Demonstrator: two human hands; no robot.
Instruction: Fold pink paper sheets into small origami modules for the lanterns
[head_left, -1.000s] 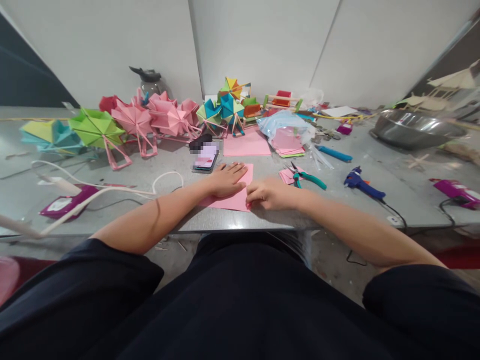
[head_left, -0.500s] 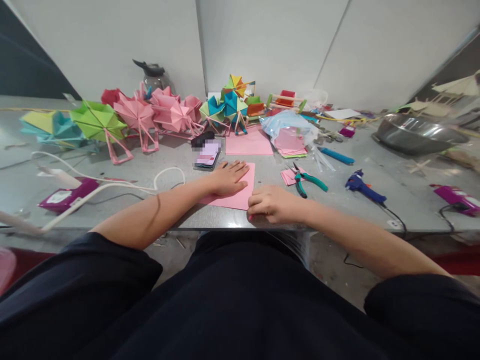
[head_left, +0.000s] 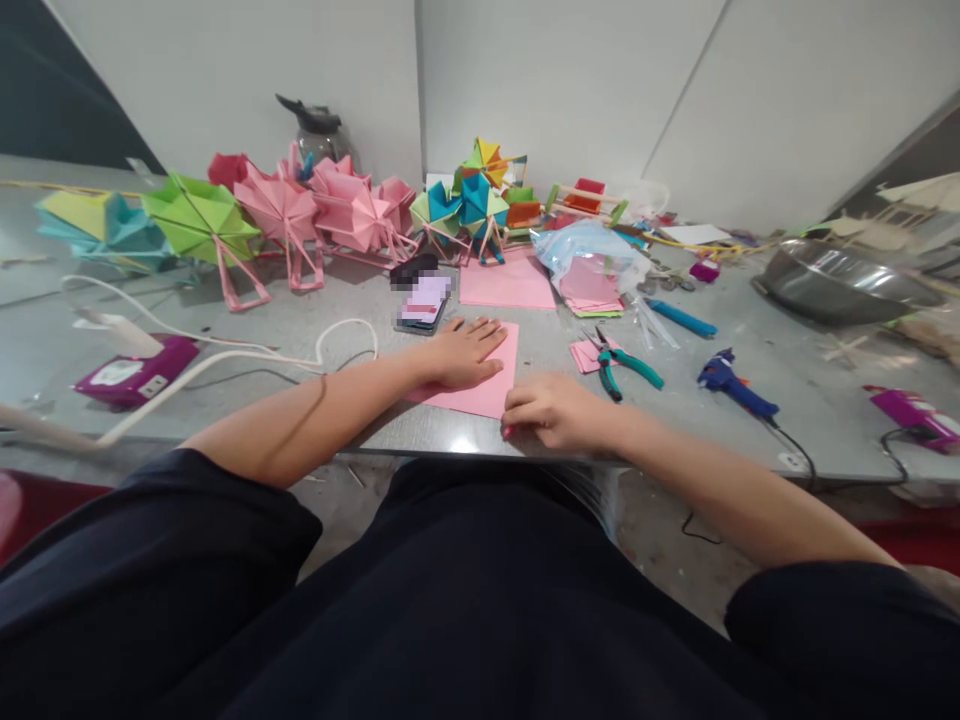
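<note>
Pink paper beneath the spread left hand, right hand narrowly curled at its near right corner.

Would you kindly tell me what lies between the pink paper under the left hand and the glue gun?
In the head view, the right hand comes first, then the pliers with small pink slips, then bare tabletop before the glue gun.

Tabletop bearing one phone, one pliers, one glue gun, one metal bowl; two hands showing; paper models overlapping, exact count staying unclear.
</note>
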